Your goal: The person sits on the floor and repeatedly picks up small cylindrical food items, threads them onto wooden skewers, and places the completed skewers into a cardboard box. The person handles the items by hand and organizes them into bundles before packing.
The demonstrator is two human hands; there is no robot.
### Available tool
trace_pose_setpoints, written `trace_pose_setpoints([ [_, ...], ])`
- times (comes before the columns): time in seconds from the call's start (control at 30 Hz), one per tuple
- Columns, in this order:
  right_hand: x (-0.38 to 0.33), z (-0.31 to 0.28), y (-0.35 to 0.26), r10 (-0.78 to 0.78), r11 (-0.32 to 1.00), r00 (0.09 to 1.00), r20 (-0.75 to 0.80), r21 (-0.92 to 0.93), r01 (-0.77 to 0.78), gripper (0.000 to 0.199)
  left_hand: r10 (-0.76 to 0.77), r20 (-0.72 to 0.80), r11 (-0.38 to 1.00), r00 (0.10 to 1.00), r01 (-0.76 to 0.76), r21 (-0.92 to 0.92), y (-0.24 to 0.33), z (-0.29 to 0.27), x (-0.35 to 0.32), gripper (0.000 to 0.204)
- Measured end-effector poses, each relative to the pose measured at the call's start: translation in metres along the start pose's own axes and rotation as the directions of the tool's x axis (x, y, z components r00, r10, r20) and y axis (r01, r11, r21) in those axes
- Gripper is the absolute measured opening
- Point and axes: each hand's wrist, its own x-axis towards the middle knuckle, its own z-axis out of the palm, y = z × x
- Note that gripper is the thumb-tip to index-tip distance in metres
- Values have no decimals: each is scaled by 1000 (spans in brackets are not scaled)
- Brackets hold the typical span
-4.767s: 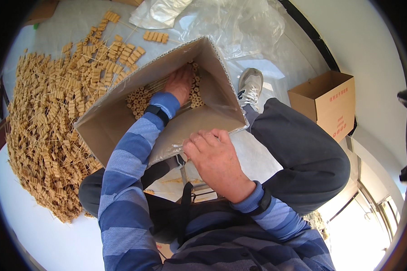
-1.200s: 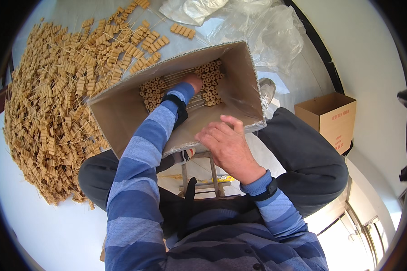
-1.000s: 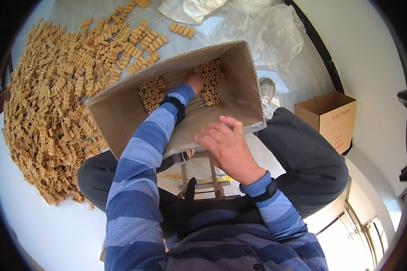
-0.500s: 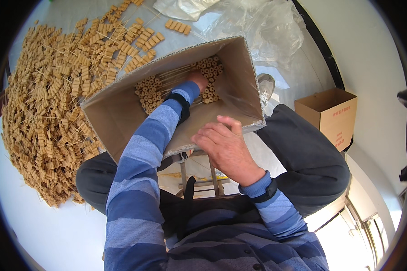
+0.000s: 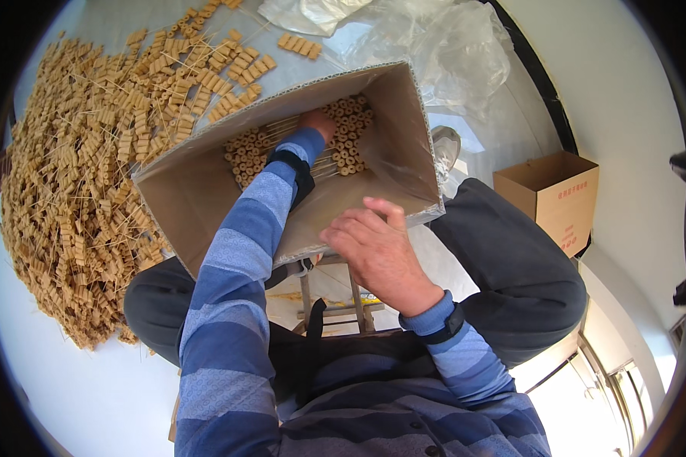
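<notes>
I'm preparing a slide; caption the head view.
Left hand inside an open brown cardboard box, among thin sticks with tan ring-shaped ends; right hand at the near rim.

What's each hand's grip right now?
Left hand: inside the open brown cardboard box, fingers hidden; open or closed cannot be told.
Right hand: loosely curled at the box's near edge; grip cannot be told.
</notes>
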Motion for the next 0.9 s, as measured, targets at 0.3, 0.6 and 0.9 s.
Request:
trace_pose_setpoints([
  [0.3,-1,1,1,-17,1000,1000,13,-9,17,28,230,32,962,973,-232,146,18,-41,-32,28],
  [0.6,1,2,0,-1,999,999,-35,54,3,36,-204,-20,818,979,160,-553,40,-58,-44,47],
  [0.9,7,5,-3,-45,995,995,-84,-94,37,27,132,218,947,967,-58,-317,9,-226,-137,34],
])
